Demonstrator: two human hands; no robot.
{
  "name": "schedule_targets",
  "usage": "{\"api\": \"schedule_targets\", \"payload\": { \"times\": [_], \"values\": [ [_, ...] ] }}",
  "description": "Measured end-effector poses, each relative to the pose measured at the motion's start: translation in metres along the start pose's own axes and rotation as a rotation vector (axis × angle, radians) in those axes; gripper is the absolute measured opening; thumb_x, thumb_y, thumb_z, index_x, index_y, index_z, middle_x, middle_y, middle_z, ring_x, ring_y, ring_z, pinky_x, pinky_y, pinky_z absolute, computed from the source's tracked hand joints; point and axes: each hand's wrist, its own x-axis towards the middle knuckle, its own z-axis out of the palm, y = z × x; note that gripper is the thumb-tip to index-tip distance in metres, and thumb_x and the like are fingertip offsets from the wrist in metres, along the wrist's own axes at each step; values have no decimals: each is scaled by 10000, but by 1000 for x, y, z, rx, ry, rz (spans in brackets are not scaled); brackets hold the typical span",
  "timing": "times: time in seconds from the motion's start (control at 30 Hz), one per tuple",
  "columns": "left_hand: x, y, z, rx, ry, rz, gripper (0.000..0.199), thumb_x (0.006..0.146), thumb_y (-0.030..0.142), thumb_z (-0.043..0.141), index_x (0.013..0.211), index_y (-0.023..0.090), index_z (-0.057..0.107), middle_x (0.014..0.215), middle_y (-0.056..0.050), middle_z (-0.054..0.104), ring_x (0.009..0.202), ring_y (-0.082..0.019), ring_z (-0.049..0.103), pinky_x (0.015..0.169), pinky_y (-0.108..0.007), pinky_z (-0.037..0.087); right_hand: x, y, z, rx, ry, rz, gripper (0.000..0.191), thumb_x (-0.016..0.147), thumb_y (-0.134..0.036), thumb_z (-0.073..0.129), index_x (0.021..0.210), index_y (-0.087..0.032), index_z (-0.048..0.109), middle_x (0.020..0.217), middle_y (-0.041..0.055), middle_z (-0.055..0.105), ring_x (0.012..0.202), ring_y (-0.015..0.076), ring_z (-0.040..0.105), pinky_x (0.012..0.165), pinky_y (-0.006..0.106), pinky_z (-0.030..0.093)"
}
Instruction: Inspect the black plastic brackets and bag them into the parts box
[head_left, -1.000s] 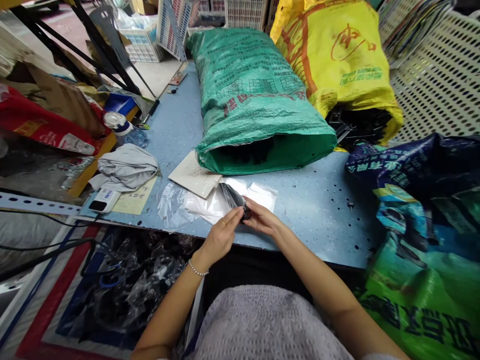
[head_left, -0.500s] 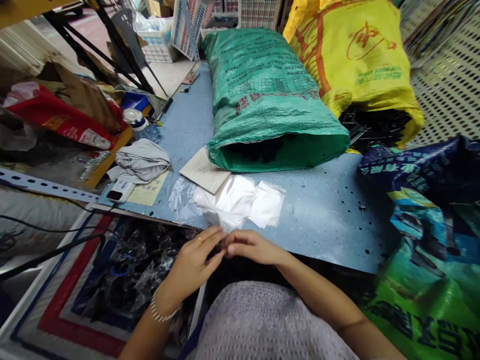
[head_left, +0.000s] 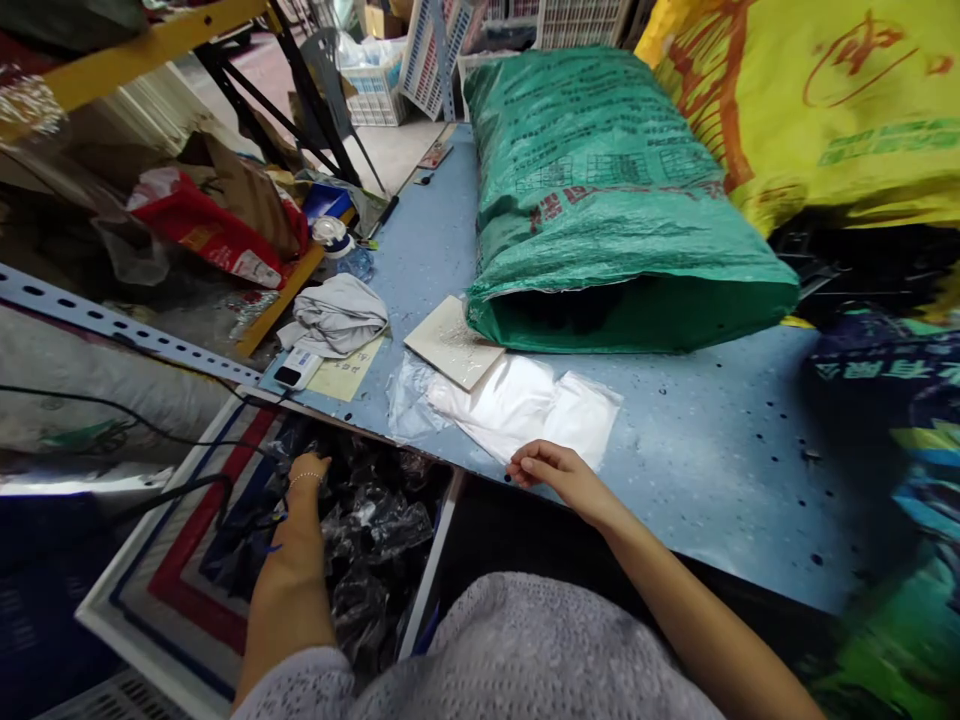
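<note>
My left hand [head_left: 309, 466] reaches down into the drawer-like bin of dark items in clear plastic wrap [head_left: 367, 515]. Its fingers are mostly hidden there. Over the front edge of the blue table [head_left: 675, 430], my right hand [head_left: 553, 470] is closed, with the fingers curled and thumb and fingertips together. Whatever is between them, if anything, is too small to make out. Just beyond it lie flat white plastic bags [head_left: 585, 415], partly under a beige square board [head_left: 454, 345].
A green woven sack [head_left: 600, 200] lies with its dark mouth facing me. A yellow sack [head_left: 847, 110] is at right. On the left sit a grey cloth [head_left: 337, 315], a small white device [head_left: 298, 369], a yellow paper [head_left: 345, 372] and a bottle [head_left: 349, 255].
My hands were together at the table's front edge. My left hand has moved left and down into the bin, while my right stays near the edge. The view has shifted left.
</note>
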Motion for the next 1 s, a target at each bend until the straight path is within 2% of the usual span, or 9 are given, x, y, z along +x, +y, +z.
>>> {"api": "schedule_targets", "payload": {
  "times": [0.13, 0.3, 0.43, 0.57, 0.7, 0.77, 0.87, 0.93, 1.0],
  "values": [
    [-2, 28, 36, -33, -40, 26, 278, 780, 260, 556, 937, 101, 723, 993, -214, 731, 1028, -362, 681, 814, -365, 493, 7, -14, -32, -211, 53, -88, 284, 874, -460, 643, 985, -202, 681, 975, 73, 723, 850, 202, 667, 810, 382, 531],
    [-46, 67, 64, -147, -78, 244, 281, 851, 302, 508, 967, 163, 723, 1061, -135, 738, 1058, -290, 680, 883, -315, 482, 62, -82, -91, -925, 558, -265, 301, 965, -342, 453, 1145, -197, 647, 1170, 131, 677, 1085, 282, 624, 946, 436, 455],
    [-108, 116, 41, -343, -202, 556, 314, 884, 439, 513, 902, 210, 726, 896, -51, 752, 871, -228, 692, 774, -280, 496, 131, -133, -103, -1167, 713, 61, 320, 946, -358, 519, 1119, -119, 642, 1178, 239, 658, 1152, 358, 597, 961, 470, 429],
    [-157, 184, 5, -560, -421, 874, 294, 875, 458, 574, 896, 205, 724, 764, -26, 715, 716, -181, 646, 692, -265, 471, 158, -148, -97, -1100, 643, 80, 295, 905, -338, 561, 1023, -83, 650, 1074, 244, 672, 1049, 324, 632, 868, 410, 476],
    [-156, 256, 0, -1079, -504, 762, 482, 823, 530, 661, 1150, 176, 673, 921, -76, 720, 736, -160, 645, 739, -285, 494, 115, -119, -99, -884, 453, 14, 428, 962, -481, 360, 959, -138, 616, 754, 94, 622, 588, 160, 550, 523, 275, 436],
    [-148, 290, 5, -1497, -607, 664, 658, 821, 617, 633, 1315, 187, 563, 1162, -138, 681, 896, -189, 677, 849, -328, 502, 75, -88, -93, -323, 222, -31, 443, 879, -596, 480, 934, -174, 605, 640, 14, 510, 450, 102, 365, 389, 234, 294],
    [-152, 334, 13, -1917, -915, 643, 765, 818, 731, 539, 1384, 220, 480, 1280, -170, 631, 1022, -245, 680, 925, -402, 496, 12, -30, -70, 161, -38, 108, 444, 810, -638, 596, 931, -212, 617, 598, -46, 409, 407, 57, 228, 342, 186, 187],
    [-168, 352, 18, -1984, -1044, 638, 762, 817, 740, 526, 1368, 215, 491, 1143, -149, 689, 893, -240, 707, 838, -397, 531, -21, 0, -52, 269, -78, 141, 468, 816, -663, 591, 937, -213, 625, 627, -32, 469, 408, 51, 325, 356, 174, 264],
    [-187, 357, 22, -1938, -999, 604, 751, 819, 735, 531, 1345, 199, 513, 958, -102, 717, 718, -197, 695, 696, -330, 540, -41, 11, -46, 154, -136, 176, 473, 851, -642, 575, 941, -182, 641, 733, 32, 592, 533, 105, 541, 477, 225, 447]
  ]
}}
